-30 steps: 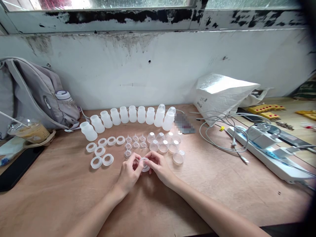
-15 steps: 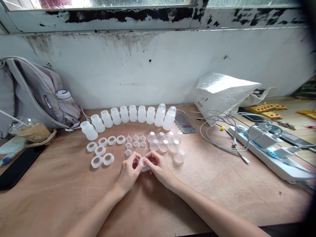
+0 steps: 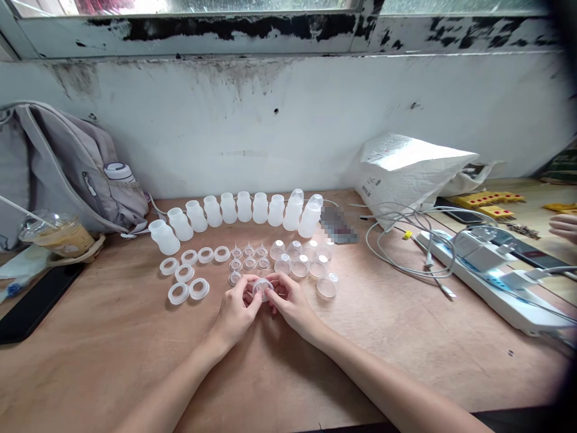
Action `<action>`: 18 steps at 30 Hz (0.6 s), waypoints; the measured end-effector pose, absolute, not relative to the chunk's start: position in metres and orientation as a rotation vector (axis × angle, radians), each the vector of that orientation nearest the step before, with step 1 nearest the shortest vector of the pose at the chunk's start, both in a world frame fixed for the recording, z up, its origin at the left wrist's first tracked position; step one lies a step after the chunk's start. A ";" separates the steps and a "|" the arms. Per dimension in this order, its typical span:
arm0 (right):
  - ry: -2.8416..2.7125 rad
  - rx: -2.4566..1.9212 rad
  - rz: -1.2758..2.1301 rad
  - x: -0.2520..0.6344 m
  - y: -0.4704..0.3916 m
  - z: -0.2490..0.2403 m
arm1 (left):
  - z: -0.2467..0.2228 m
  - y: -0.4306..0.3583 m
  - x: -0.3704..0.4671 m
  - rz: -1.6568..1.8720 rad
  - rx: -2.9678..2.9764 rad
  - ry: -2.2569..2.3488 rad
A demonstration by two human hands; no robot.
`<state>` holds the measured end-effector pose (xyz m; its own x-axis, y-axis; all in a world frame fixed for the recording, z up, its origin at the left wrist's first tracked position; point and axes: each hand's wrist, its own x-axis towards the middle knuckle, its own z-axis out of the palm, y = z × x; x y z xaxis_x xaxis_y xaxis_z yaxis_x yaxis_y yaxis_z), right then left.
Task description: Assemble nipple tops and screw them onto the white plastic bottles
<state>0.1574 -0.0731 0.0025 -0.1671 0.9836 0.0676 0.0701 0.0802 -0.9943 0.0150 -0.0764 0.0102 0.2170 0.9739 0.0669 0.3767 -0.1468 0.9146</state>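
Observation:
Between both hands is a translucent ring (image 3: 262, 290), its face turned up and the thumbs on it. My left hand (image 3: 238, 307) grips its left side and my right hand (image 3: 292, 304) its right side. Just beyond the fingers lie several clear nipples (image 3: 249, 263). Several loose white rings (image 3: 199, 288) rest to the left. On the right are several clear domed caps (image 3: 326, 287). Behind them stands a curved row of frosted bottles (image 3: 244, 208); the two at its right end wear clear caps.
A grey backpack (image 3: 67, 162), an iced drink (image 3: 65, 237) and a black phone (image 3: 38, 300) are at the left. Cables (image 3: 383, 252), a power strip (image 3: 496, 288) and a white bag (image 3: 406, 171) occupy the right. Another person's hand (image 3: 564, 227) shows at the right edge.
The ring between my hands has tilted, so more of its face shows. Another person's hand has appeared at the right edge. The view has shifted slightly.

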 end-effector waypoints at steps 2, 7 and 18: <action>-1.443 -1.148 1.200 0.158 -0.073 0.003 | 0.010 -0.076 0.015 0.917 1.693 1.287; -1.474 -1.146 1.117 0.158 -0.073 0.002 | 0.011 -0.075 0.016 0.894 1.736 1.307; -1.493 -1.122 1.097 0.158 -0.072 -0.002 | 0.010 -0.077 0.015 0.908 1.746 1.286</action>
